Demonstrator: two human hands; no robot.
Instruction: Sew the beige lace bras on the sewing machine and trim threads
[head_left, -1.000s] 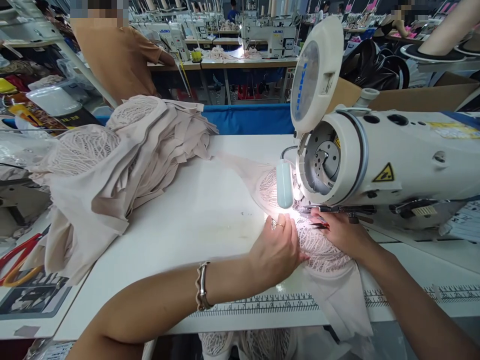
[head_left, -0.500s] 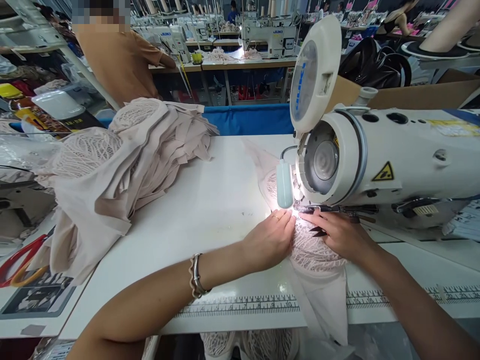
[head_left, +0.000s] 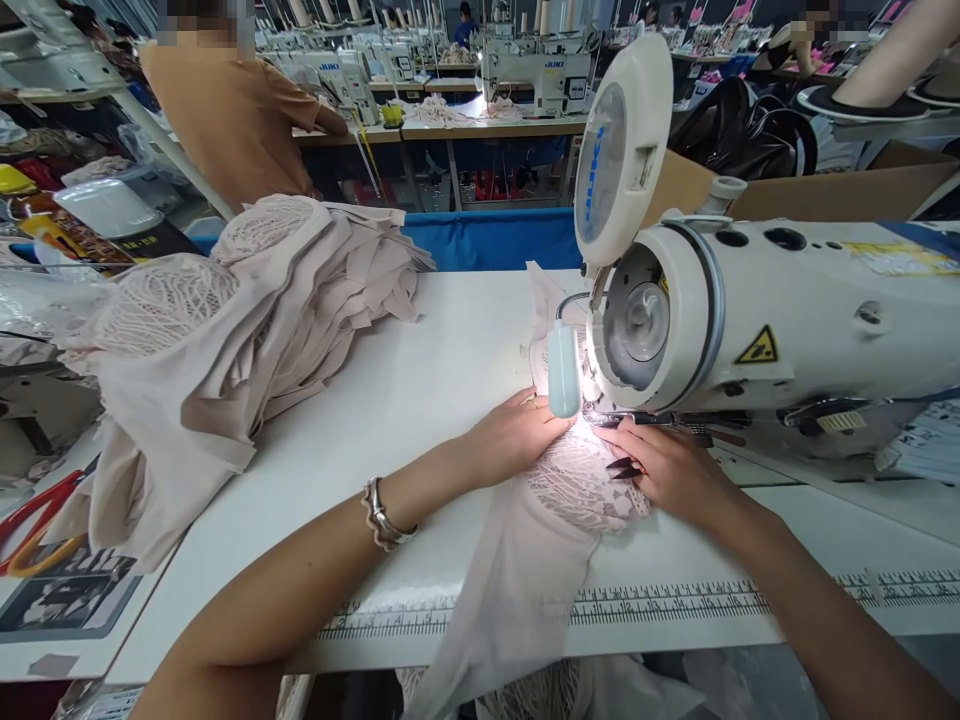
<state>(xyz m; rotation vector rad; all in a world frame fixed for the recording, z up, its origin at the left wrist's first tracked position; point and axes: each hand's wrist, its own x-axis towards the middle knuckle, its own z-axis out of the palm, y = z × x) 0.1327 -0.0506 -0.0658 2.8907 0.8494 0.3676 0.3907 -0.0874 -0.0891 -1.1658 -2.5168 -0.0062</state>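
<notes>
A pale pink lace-and-mesh garment piece (head_left: 574, 485) lies under the head of a white sewing machine (head_left: 817, 300), its plain mesh tail hanging over the table's front edge. My left hand (head_left: 510, 435) rests flat on the lace, left of the needle area, fingers stretched toward it. To the right of the needle, my right hand (head_left: 671, 465) has its index finger on the cloth. Dark-bladed thread snips (head_left: 624, 468) stick out from its curled fingers. A small light-green lamp (head_left: 563, 372) lights the spot and hides part of the cloth behind it.
A heap of pale pink garment pieces (head_left: 247, 300) covers the table's left side. Red-and-orange-handled scissors (head_left: 37, 525) lie at far left. A printed ruler (head_left: 675, 598) runs along the front edge. Beyond the blue cloth (head_left: 487, 240), a person in brown (head_left: 217, 120) sits at another table.
The garment piece has turned: its lower tail swung left and its far end now points more straight back. My left hand shifted slightly left with it; my right hand stayed nearly in place.
</notes>
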